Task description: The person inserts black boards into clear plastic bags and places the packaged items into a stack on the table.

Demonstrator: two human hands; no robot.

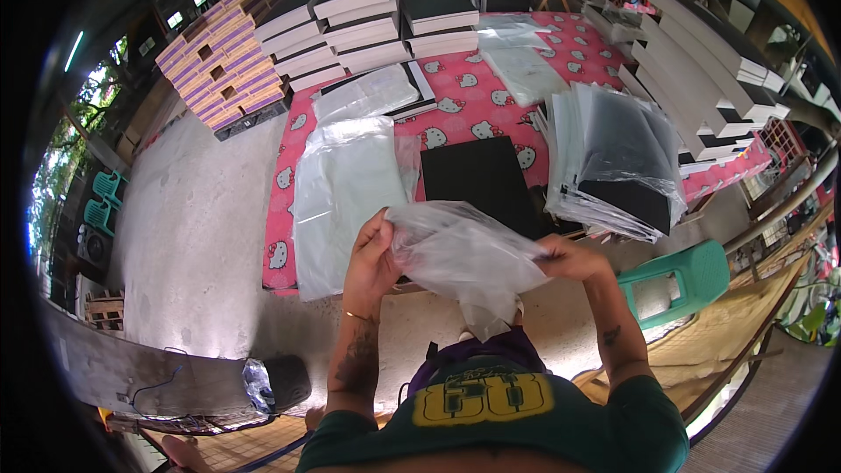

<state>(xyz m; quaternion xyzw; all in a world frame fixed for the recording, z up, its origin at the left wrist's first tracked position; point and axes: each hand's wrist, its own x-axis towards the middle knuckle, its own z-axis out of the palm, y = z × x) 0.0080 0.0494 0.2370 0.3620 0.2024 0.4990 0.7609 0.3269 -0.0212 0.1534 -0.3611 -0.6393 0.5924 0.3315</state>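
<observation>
Left hand (374,252) and right hand (576,258) pinch a clear bag (464,250) — right fingers (552,248) apparently, from where I stand — near a black panel (477,177).

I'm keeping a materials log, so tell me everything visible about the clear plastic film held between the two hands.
The clear plastic film looks thin, soft and whitish, with creases and pale glints. It is crumpled and slack, stretched loosely sideways in the air. The left hand grips its left end, the right hand its right, and a narrower part hangs below. In this view it overlaps the near part of a black panel. No contents show; any opening is hard to tell.
</observation>
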